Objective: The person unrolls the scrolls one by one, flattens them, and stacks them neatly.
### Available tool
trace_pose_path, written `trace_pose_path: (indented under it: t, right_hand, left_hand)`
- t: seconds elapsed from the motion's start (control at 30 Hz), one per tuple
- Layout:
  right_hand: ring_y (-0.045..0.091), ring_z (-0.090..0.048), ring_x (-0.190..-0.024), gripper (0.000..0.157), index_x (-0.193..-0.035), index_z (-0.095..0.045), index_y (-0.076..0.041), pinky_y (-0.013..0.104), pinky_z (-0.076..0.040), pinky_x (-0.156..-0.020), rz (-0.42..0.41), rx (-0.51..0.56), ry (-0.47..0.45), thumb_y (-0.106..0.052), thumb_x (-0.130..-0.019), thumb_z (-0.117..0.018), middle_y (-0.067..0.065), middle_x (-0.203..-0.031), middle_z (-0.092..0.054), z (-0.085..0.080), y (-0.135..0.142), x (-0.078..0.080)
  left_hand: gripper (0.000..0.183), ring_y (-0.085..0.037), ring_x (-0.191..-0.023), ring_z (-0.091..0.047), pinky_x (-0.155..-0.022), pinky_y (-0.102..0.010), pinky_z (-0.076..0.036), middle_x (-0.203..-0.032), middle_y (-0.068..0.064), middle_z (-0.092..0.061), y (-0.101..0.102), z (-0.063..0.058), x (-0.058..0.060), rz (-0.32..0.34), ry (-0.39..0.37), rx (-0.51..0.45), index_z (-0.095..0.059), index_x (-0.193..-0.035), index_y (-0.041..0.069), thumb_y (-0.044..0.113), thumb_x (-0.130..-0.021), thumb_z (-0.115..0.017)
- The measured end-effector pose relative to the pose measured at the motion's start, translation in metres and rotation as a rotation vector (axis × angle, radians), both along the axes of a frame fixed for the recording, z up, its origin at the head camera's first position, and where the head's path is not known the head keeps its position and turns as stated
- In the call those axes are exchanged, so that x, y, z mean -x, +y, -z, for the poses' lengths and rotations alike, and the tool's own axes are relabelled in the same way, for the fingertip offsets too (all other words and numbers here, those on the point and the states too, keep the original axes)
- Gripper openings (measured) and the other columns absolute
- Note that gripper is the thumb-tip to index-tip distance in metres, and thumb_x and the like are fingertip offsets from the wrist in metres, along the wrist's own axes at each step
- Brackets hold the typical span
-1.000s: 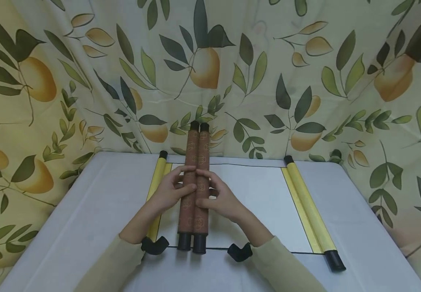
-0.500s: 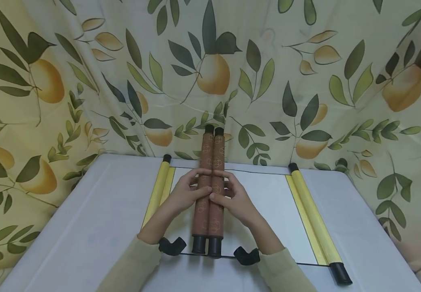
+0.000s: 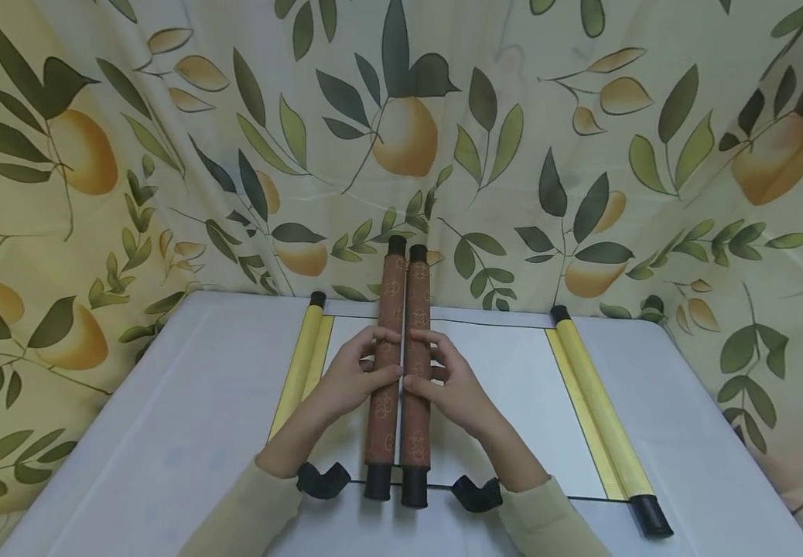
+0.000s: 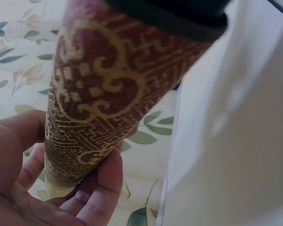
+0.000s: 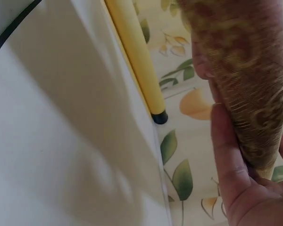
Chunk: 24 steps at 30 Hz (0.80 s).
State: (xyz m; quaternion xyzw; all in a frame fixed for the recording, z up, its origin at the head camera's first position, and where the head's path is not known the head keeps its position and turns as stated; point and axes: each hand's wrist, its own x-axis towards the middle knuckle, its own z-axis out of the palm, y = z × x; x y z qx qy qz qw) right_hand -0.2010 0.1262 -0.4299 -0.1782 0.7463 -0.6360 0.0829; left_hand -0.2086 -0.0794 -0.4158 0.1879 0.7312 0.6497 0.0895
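Observation:
Two brown rollers of a scroll, patterned in gold and capped in black, are held side by side above an opened scroll. My left hand (image 3: 353, 371) grips the left roller (image 3: 383, 422), thumb on top and fingers round its outer side. The right roller (image 3: 416, 429) is gripped the same way by my right hand (image 3: 453, 387). A thin light gap runs between the two. Up close in the left wrist view, the fingers curl round the patterned roller (image 4: 99, 80); the right wrist view has a blurred roller (image 5: 245, 70) in the other hand.
Beneath lies the opened scroll's white sheet (image 3: 513, 394), with a yellow roller at the left (image 3: 300, 348) and another yellow roller (image 3: 603, 410) at the right. The white table (image 3: 165, 433) meets a fruit-patterned curtain (image 3: 485, 155) behind. Black curved pieces (image 3: 476, 493) sit at the wrists.
Both hands and the brown rollers have shifted right over the white sheet. The rollers, touching earlier, now stand slightly apart, the right one a bit lower in view.

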Motion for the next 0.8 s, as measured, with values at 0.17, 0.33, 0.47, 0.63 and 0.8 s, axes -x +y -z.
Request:
trace_pose_path:
  t: [0.17,0.33,0.47,0.63,0.8]
  right_hand:
    - [0.044,-0.057,-0.120,0.068,-0.150,-0.036,-0.022,0.046,-0.057,-0.084,-0.015,0.012,-0.010,-0.006,-0.091,-0.065,0.025,-0.144,-0.041,-0.004,0.003,0.000]
    - [0.050,-0.053,-0.124,0.067,-0.151,-0.035,-0.020,0.046,-0.057,-0.083,-0.013,0.016,-0.017,-0.006,-0.092,-0.064,0.022,-0.148,-0.037,-0.007,0.006,-0.001]
    - [0.051,-0.052,-0.124,0.067,-0.150,-0.036,-0.021,0.046,-0.056,-0.085,0.002,0.009,-0.009,-0.001,-0.090,-0.059,0.022,-0.149,-0.036,-0.007,0.007,0.000]
    - [0.050,-0.052,-0.124,0.067,-0.149,-0.037,-0.024,0.046,-0.057,-0.085,0.014,0.004,-0.012,-0.004,-0.091,-0.063,0.020,-0.148,-0.037,-0.008,0.008,-0.001]
    - [0.051,-0.053,-0.122,0.066,-0.148,-0.038,-0.025,0.047,-0.057,-0.084,0.032,-0.004,-0.008,-0.002,-0.090,-0.060,0.020,-0.147,-0.038,-0.009,0.007,-0.001]
  left_hand:
    - [0.041,-0.027,-0.096,-0.067,-0.075,-0.037,-0.058,-0.132,-0.017,-0.054,0.001,-0.003,-0.001,0.002,0.020,0.014,-0.054,-0.131,0.009,0.007,-0.092,-0.068]
    - [0.039,-0.026,-0.098,-0.067,-0.075,-0.037,-0.058,-0.133,-0.016,-0.053,0.002,-0.007,-0.003,0.005,0.030,0.010,-0.055,-0.129,0.011,0.008,-0.092,-0.068]
    - [0.038,-0.027,-0.099,-0.067,-0.075,-0.038,-0.058,-0.130,-0.016,-0.055,0.001,-0.009,-0.004,0.009,0.014,0.006,-0.055,-0.128,0.013,0.009,-0.092,-0.068]
    - [0.039,-0.027,-0.099,-0.067,-0.075,-0.038,-0.058,-0.130,-0.014,-0.055,0.000,-0.010,-0.004,0.010,0.023,0.023,-0.056,-0.127,0.015,0.009,-0.091,-0.069]
    - [0.039,-0.026,-0.099,-0.066,-0.076,-0.038,-0.057,-0.131,-0.012,-0.056,0.000,-0.010,-0.004,0.010,0.049,0.036,-0.057,-0.127,0.014,0.009,-0.091,-0.070]
